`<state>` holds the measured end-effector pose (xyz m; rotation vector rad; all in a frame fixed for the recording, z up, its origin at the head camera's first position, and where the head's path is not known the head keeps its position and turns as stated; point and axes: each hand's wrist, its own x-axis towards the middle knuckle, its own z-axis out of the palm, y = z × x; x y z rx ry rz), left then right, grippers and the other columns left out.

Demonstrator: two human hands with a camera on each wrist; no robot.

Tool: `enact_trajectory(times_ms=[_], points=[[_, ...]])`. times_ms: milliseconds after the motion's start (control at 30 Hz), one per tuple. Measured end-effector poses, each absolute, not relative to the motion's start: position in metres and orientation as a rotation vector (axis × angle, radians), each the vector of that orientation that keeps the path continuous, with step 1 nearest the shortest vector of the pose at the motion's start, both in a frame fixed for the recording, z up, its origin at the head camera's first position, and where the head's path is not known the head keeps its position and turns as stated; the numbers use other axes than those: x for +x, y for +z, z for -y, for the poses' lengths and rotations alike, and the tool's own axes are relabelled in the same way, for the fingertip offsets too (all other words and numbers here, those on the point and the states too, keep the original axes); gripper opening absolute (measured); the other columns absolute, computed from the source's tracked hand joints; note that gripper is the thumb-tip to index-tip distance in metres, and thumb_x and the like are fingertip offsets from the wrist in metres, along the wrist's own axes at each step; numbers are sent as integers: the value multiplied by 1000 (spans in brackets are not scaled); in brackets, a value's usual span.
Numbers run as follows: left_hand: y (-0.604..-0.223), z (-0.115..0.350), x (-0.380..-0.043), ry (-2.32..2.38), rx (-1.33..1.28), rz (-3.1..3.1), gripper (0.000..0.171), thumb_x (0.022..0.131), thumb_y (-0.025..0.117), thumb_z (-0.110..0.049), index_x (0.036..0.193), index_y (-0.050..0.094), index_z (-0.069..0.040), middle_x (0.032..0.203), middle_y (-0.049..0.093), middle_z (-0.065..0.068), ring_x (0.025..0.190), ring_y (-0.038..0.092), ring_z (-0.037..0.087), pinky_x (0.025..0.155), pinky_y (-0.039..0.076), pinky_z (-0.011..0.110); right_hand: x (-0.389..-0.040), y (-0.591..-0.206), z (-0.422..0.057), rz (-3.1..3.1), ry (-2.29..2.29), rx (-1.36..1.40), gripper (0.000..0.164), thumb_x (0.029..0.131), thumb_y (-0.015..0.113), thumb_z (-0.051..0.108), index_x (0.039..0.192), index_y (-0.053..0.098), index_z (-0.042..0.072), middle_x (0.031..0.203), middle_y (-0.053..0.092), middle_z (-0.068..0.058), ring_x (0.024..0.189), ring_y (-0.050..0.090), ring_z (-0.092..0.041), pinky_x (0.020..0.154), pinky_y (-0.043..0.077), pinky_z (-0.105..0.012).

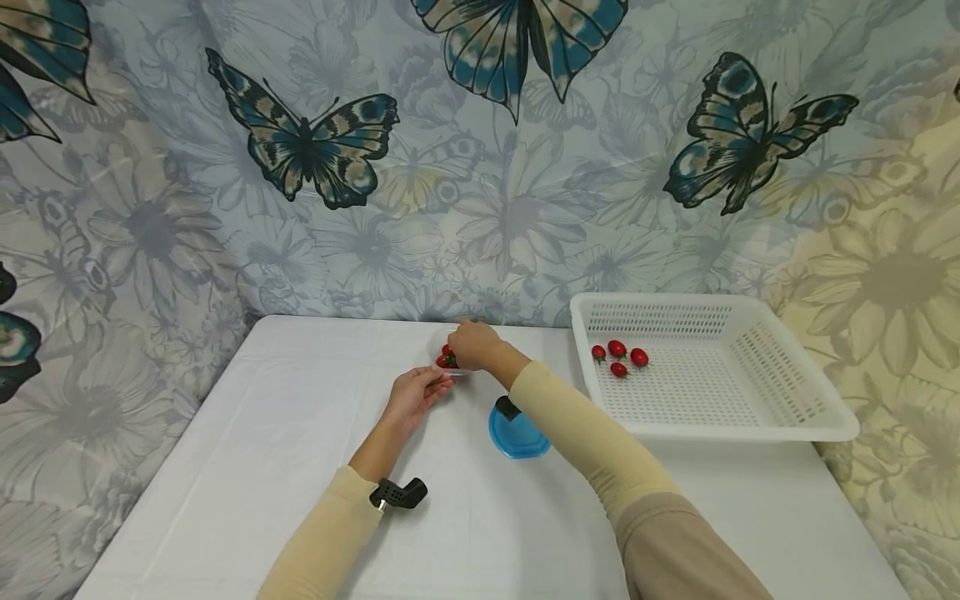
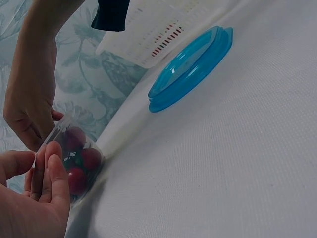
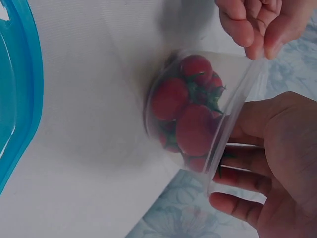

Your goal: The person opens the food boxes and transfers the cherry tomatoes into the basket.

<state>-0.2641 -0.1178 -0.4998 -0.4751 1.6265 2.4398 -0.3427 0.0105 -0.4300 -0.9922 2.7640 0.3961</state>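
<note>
A clear plastic container [image 3: 232, 130] holds several red cherry tomatoes [image 3: 170, 99] with green stems. My left hand [image 1: 412, 398] pinches its rim between thumb and fingers, on the near left side in the head view. From above, my right hand [image 1: 477, 343] reaches into the mouth of the container, thumb and fingers around a cherry tomato that is mostly hidden. In the right wrist view, green stem tips show beside the fingers [image 3: 242, 179]. A blue lid [image 1: 519, 435] lies on the table nearer to me, below my right forearm.
To the right stands a white perforated basket [image 1: 720, 433], with several cherry tomatoes [image 1: 618, 370] at its left end. A white cloth covers the table [image 1: 225, 483]. Behind it hangs a butterfly-patterned backdrop [image 1: 480, 225]. Both wrists wear black devices [image 1: 397, 493].
</note>
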Motion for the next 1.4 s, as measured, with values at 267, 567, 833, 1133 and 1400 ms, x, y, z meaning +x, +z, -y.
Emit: enact_trajectory(times_ms=[267, 567, 833, 1133, 1400], points=[[-499, 118, -263, 2451, -477, -1600, 11, 98, 53, -5, 107, 56, 2, 78, 70, 1, 74, 70, 7, 70, 57, 18, -344, -424, -13, -2705, 351, -922, 23, 96, 56, 21, 113, 67, 9, 114, 68, -4, 114, 55, -21, 94, 52, -37], [-499, 119, -264, 2453, -469, -1597, 14, 98, 53, -6, 109, 55, 3, 79, 69, 0, 75, 69, 7, 72, 57, 18, -343, -410, -16, -2626, 333, -944, 22, 96, 56, 20, 111, 65, 7, 108, 68, -6, 103, 59, -20, 88, 54, -35], [-499, 121, -256, 2503, -330, -1592, 12, 94, 61, -9, 99, 59, 1, 80, 70, 1, 75, 70, 8, 71, 57, 17, -343, -404, -18, -2599, 289, -911, 15, 94, 57, 13, 105, 65, 8, 94, 65, -3, 85, 52, -16, 75, 51, -29], [-504, 115, -263, 2436, -473, -1623, 14, 98, 54, -6, 108, 56, 4, 75, 69, -1, 70, 69, 8, 68, 57, 18, -342, -405, -22, -2605, 282, -920, 16, 94, 59, 10, 109, 65, 7, 95, 65, -5, 82, 52, -16, 75, 50, -28], [-501, 114, -261, 2432, -484, -1631, 15, 98, 54, -6, 109, 56, 4, 77, 68, -2, 72, 69, 6, 69, 56, 16, -346, -405, -26, -2648, 164, -927, 9, 92, 63, 9, 99, 67, 6, 91, 67, -5, 79, 56, -17, 73, 51, -28]])
